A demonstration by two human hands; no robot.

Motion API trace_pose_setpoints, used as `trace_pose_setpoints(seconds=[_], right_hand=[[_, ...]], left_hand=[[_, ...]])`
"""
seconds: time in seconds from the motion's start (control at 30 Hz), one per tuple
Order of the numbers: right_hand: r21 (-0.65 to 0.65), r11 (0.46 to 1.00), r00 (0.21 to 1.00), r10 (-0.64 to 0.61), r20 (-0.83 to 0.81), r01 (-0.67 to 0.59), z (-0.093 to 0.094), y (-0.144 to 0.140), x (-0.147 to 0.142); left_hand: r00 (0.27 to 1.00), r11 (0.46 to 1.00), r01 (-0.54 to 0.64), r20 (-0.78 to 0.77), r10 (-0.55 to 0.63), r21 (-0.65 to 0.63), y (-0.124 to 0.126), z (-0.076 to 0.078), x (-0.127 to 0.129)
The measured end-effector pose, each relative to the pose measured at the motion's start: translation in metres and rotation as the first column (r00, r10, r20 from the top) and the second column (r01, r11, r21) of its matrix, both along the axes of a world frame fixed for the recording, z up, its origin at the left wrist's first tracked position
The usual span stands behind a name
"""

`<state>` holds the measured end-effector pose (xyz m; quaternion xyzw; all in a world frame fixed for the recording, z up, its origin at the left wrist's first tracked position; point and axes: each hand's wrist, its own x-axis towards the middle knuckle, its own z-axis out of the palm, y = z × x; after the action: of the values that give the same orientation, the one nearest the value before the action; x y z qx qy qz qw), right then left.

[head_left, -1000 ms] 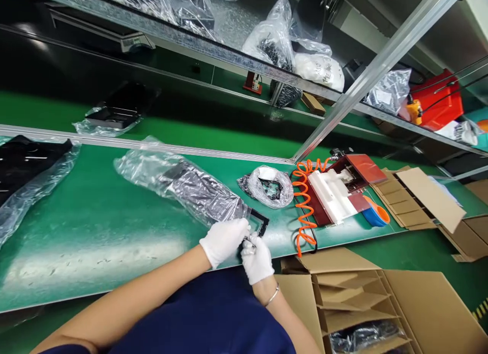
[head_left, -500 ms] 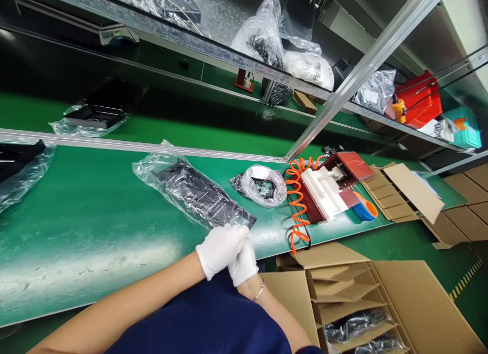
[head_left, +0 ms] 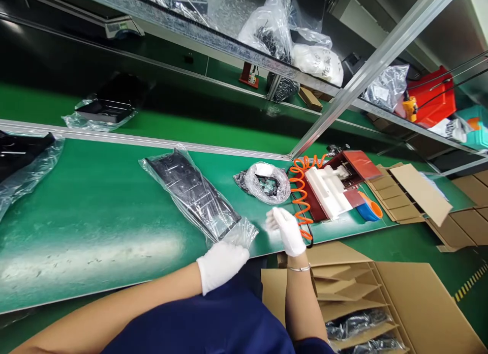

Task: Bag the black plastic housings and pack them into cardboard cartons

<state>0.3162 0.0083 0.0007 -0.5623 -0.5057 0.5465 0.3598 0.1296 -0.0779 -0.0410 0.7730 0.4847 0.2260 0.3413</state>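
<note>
Bagged black plastic part (head_left: 194,194): lies on green counter (head_left: 95,216), bag's open end pinched in left hand (head_left: 221,264) fingers. Right hand (head_left: 287,231), fingers apart and empty, hovers beside orange coiled hose (head_left: 301,196). Step judged: bag closing; next needs right-hand grip.

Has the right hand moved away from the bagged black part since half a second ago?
Yes. The right hand has left the bagged black part and shifted right, toward the orange coiled hose.

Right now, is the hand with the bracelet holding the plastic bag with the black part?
No, the right hand hangs open beside the orange coiled hose, while the left hand touches the bagged black part.
</note>
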Motion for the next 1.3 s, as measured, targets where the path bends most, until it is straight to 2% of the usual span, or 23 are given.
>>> trace_pose_setpoints(seconds=[0.07, 0.13, 0.27, 0.33, 0.4, 0.43, 0.47, 0.5, 0.53, 0.57, 0.6, 0.63, 0.67, 0.7, 0.73, 0.77, 0.83, 0.87, 0.93, 1.0, 1.1, 1.17, 1.3], right_hand=[[0.049, 0.999, 0.999, -0.017, 0.045, 0.014, -0.003, 0.014, -0.012], [-0.032, 0.994, 0.990, 0.109, 0.088, -0.107, -0.017, 0.027, -0.037], [-0.259, 0.881, 0.917, 0.394, -0.063, -0.397, -0.054, 0.039, -0.089], [-0.282, 0.855, 0.900, 0.402, -0.169, -0.435, -0.063, 0.036, -0.103], [-0.203, 0.894, 0.904, 0.349, -0.247, -0.400, -0.060, 0.030, -0.105], [-0.139, 0.920, 0.907, 0.321, -0.272, -0.367, -0.055, 0.026, -0.101], [-0.072, 0.942, 0.913, 0.296, -0.282, -0.328, -0.050, 0.020, -0.095], [-0.001, 0.959, 0.923, 0.273, -0.271, -0.283, -0.044, 0.013, -0.088], [0.072, 0.968, 0.942, 0.250, -0.226, -0.240, -0.038, 0.005, -0.080], [0.143, 0.969, 0.964, 0.224, -0.144, -0.203, -0.034, -0.004, -0.072], [0.215, 0.961, 0.981, 0.188, -0.041, -0.175, -0.032, -0.014, -0.064], [0.303, 0.940, 0.987, 0.146, 0.069, -0.160, -0.032, -0.025, -0.057], [0.402, 0.900, 0.978, 0.103, 0.179, -0.168, -0.034, -0.035, -0.050], [0.503, 0.842, 0.957, 0.053, 0.285, -0.196, -0.037, -0.045, -0.044], [0.602, 0.762, 0.926, -0.010, 0.378, -0.238, -0.042, -0.054, -0.038], [0.692, 0.661, 0.887, -0.088, 0.454, -0.289, -0.047, -0.062, -0.034], [0.804, 0.439, 0.800, -0.259, 0.541, -0.402, -0.057, -0.074, -0.026], [0.826, 0.346, 0.762, -0.339, 0.552, -0.444, -0.061, -0.078, -0.023], [0.835, 0.228, 0.712, -0.439, 0.548, -0.501, -0.066, -0.083, -0.018], [0.829, 0.190, 0.688, -0.478, 0.547, -0.527, -0.068, -0.088, -0.014], [0.830, 0.209, 0.674, -0.499, 0.545, -0.517, -0.072, -0.095, -0.010], [0.846, 0.204, 0.676, -0.523, 0.519, -0.492, -0.074, -0.099, -0.007], [0.857, 0.191, 0.665, -0.558, 0.497, -0.479, -0.076, -0.103, -0.001]], left_hand=[[0.994, 0.999, 0.049, -0.094, -0.047, 0.021, -0.006, -0.009, 0.004], [0.990, 0.998, 0.058, -0.131, -0.055, 0.021, -0.008, -0.015, 0.006], [0.989, 0.999, 0.027, -0.144, -0.022, 0.034, -0.006, -0.014, 0.002], [0.992, 0.998, 0.038, -0.124, -0.032, 0.045, -0.007, -0.010, -0.008], [0.998, 0.997, 0.040, -0.058, -0.036, 0.065, -0.011, -0.005, -0.025], [1.000, 0.997, -0.009, 0.015, 0.008, 0.080, -0.012, -0.004, -0.036], [0.987, 0.989, -0.119, 0.116, 0.108, 0.092, -0.012, -0.002, -0.048], [0.935, 0.955, -0.285, 0.243, 0.258, 0.084, -0.010, -0.001, -0.061], [0.819, 0.879, -0.475, 0.390, 0.422, 0.048, -0.005, 0.001, -0.075], [0.634, 0.759, -0.651, 0.536, 0.557, -0.019, 0.003, 0.004, -0.087], [0.415, 0.625, -0.774, 0.659, 0.627, -0.107, 0.013, 0.008, -0.097], [0.196, 0.515, -0.830, 0.755, 0.626, -0.212, 0.025, 0.013, -0.106], [0.015, 0.471, -0.820, 0.812, 0.584, -0.324, 0.037, 0.019, -0.111], [-0.104, 0.506, -0.744, 0.824, 0.557, -0.436, 0.049, 0.025, -0.113], [-0.161, 0.581, -0.624, 0.814, 0.558, -0.522, 0.059, 0.030, -0.112], [-0.163, 0.662, -0.477, 0.798, 0.580, -0.578, 0.068, 0.034, -0.108], [-0.077, 0.767, -0.219, 0.794, 0.602, -0.603, 0.080, 0.038, -0.096], [-0.045, 0.795, -0.163, 0.809, 0.586, -0.585, 0.084, 0.038, -0.089], [-0.005, 0.833, -0.157, 0.844, 0.536, -0.530, 0.090, 0.036, -0.074], [0.080, 0.856, -0.191, 0.861, 0.502, -0.481, 0.095, 0.034, -0.061], [0.221, 0.875, -0.191, 0.849, 0.481, -0.446, 0.100, 0.038, -0.047], [0.217, 0.884, -0.132, 0.858, 0.466, -0.448, 0.101, 0.042, -0.041], [0.124, 0.908, -0.009, 0.900, 0.417, -0.420, 0.101, 0.047, -0.031]])
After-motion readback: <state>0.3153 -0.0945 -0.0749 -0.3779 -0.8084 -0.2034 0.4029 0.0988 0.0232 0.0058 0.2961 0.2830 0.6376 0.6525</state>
